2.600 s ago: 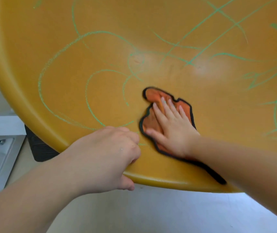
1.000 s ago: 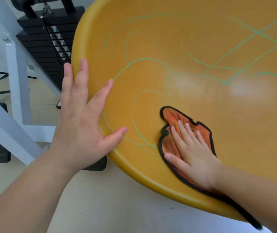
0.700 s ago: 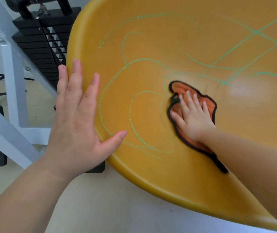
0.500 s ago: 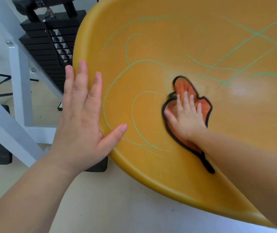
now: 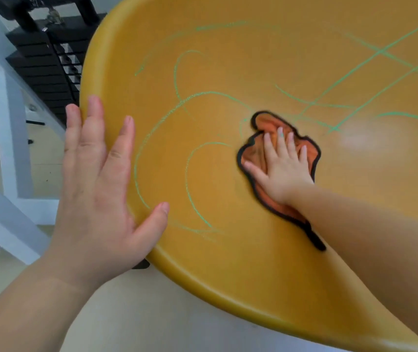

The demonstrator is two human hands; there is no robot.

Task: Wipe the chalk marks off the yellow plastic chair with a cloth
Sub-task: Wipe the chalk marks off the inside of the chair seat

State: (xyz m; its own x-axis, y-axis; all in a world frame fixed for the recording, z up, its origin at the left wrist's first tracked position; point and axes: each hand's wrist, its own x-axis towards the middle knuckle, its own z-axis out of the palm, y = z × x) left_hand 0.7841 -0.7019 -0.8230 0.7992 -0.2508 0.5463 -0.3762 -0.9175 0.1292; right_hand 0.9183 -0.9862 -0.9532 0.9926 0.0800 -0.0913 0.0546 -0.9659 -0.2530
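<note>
Since 0.5 s back the cloth point(image 5: 261, 151) and right hand point(image 5: 282, 168) have slid a bit toward 1 o'clock on the seat, closer to the crossing lines; left hand barely shifted on the rim. One cloth, orange with black edging, crumpled, lying near mid-seat of the chair point(image 5: 228, 262). Its long axis runs roughly 11 to 5 o'clock, with a thin black tail trailing at 5 under the right forearm. Right hand lies flat on the cloth, palm down, fingers slightly spread and pointing to 12, thumb out to 9; pressing, not gripping. Left hand point(image 5: 96, 189) at 9 o'clock of the cloth, open, palm against the chair's left rim, fingers straight and mostly together, pointing to 12, thumb splayed toward 2 onto the seat. Green chalk marks point(image 5: 187, 174): two curved loops between the hands, several crossing straight lines at 2 o'clock of the cloth. One chair, two hands. Behind the rim at 10 o'clock, a white frame point(image 5: 7, 128) and black weight stack point(image 5: 48, 69).
</note>
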